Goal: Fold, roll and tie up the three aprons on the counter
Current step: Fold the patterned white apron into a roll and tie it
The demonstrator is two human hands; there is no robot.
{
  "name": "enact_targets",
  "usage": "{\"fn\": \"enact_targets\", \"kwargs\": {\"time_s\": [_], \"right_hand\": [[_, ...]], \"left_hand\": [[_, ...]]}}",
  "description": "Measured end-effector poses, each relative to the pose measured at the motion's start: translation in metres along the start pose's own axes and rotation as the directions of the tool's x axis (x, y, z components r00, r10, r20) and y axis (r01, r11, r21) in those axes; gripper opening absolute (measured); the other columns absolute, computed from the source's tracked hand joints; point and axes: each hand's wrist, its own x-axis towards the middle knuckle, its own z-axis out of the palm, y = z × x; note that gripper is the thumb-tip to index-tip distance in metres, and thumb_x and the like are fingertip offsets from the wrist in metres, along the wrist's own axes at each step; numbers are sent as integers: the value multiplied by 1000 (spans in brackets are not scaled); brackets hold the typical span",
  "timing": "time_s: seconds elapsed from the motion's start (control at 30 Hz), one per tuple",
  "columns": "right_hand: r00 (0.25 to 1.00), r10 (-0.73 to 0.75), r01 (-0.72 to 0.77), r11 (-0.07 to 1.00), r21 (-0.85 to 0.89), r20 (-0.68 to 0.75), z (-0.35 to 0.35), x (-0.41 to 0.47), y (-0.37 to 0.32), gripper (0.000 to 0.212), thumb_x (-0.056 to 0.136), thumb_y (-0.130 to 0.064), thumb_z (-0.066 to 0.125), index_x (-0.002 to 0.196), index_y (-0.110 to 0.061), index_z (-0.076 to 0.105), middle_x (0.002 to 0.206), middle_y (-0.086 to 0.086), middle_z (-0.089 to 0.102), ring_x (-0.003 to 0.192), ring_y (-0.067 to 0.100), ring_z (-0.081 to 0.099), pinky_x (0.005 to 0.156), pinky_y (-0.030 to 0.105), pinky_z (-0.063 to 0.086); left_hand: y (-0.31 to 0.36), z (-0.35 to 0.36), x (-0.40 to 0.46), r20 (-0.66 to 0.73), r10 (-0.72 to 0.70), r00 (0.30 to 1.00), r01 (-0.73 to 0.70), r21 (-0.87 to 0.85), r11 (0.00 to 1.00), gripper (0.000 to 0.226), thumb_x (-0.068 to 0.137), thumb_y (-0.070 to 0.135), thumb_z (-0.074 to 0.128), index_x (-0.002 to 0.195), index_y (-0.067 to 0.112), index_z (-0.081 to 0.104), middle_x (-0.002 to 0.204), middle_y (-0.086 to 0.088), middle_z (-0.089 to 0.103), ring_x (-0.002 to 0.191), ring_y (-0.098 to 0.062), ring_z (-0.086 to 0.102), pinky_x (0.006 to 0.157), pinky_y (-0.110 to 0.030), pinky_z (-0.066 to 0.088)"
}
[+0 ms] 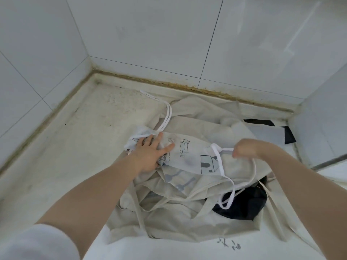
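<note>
The left hand (150,152) presses flat, fingers (159,136) released, on the rolled printed apron (187,152). Right hand (244,148) fingers pinch its white tie (221,166) beside the roll, over beige aprons (178,212) on the bench (84,128).

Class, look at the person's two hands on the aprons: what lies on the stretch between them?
In the head view, the folded white printed apron spans the gap between the left hand, pressing it flat, and the right hand, gripping its white strap.

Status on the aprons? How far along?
Early. The printed apron looks folded into a narrow strip; no tied roll visible. In hand: left hand presses its end flat, right hand grips its white strap. Left: the beige apron and dark apron lie crumpled underneath.
</note>
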Motion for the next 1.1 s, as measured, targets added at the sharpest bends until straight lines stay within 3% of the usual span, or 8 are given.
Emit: {"fn": "enact_targets", "kwargs": {"time_s": [0.17, 0.23, 0.33, 0.53, 0.7, 0.97, 1.03, 1.1], "right_hand": [[811, -40, 237, 935, 264, -584, -17, -11, -51, 29, 97, -19, 40, 118, -4, 55, 119, 15, 57, 111, 32, 53, 84, 31, 39], [852, -252, 342, 932, 124, -459, -3, -11, -89, 37, 97, -33, 41, 127, -12, 49, 128, 10, 54, 117, 28, 50, 94, 33, 38], [952, -236, 230, 972, -54, -195, 26, 9, -121, 43, 100, -40, 31, 129, -12, 46, 131, 9, 53, 121, 28, 47, 104, 40, 30], [863, -389, 389, 919, -67, -323, 23, 21, -122, 15, 97, -27, 44, 89, -14, 49, 97, 8, 59, 95, 30, 55, 78, 35, 41], [864, -432, 490, 839, 236, -257, 9, 0, -127, 34, 95, -28, 53, 64, -17, 42, 68, -3, 46, 67, 16, 46, 60, 29, 34], [941, -271, 157, 879, 450, 202, 44, 1, -113, 52, 98, -50, 33, 123, -10, 56, 119, -1, 57, 113, 21, 53, 89, 29, 34], [885, -340, 102, 808, 581, 317, 48, -1, -113, 60, 88, -65, 41, 125, -20, 56, 120, -6, 57, 113, 15, 51, 98, 27, 33], [901, -340, 206, 882, 424, 270, 54, 11, -112, 63, 75, -68, 58, 121, -24, 59, 120, -6, 61, 111, 16, 55, 101, 31, 39]], "left_hand": [[-5, 2, 7, -13, 36, 999, -35, 71, 997, 84, 90, 45, 50, 141, 50, -16, 153, -5, -29, 144, -35, -9, 116, -51, 3], [-6, 2, 8, -9, 44, 999, -43, 94, 995, 84, 91, 47, 48, 141, 48, -20, 154, -5, -28, 144, -36, -9, 116, -53, 3], [-9, 8, 6, -40, 50, 998, -46, 92, 995, 86, 93, 48, 45, 139, 42, -27, 153, -6, -30, 143, -37, -10, 116, -53, 2], [-5, 20, 0, -147, -39, 988, 33, -44, 998, 97, 91, 43, 46, 127, 24, -41, 143, -6, -44, 139, -34, -27, 113, -52, -15], [-4, 28, 2, -203, -63, 977, 55, -46, 997, 92, 91, 48, 39, 123, 26, -45, 131, -3, -50, 137, -35, -31, 107, -51, -21], [-6, 28, 1, -208, 40, 977, -50, -44, 998, 92, 92, 47, 46, 127, 37, -38, 153, -3, -29, 145, -28, -11, 115, -52, -3], [-6, 25, 1, -205, 78, 976, -72, 34, 997, 90, 91, 49, 46, 134, 38, -33, 155, 1, -25, 145, -32, -4, 114, -55, 5], [-6, 22, 2, -196, 101, 975, -86, 85, 993, 87, 91, 52, 44, 142, 37, -25, 155, 5, -23, 144, -35, 0, 113, -58, 9]]}}
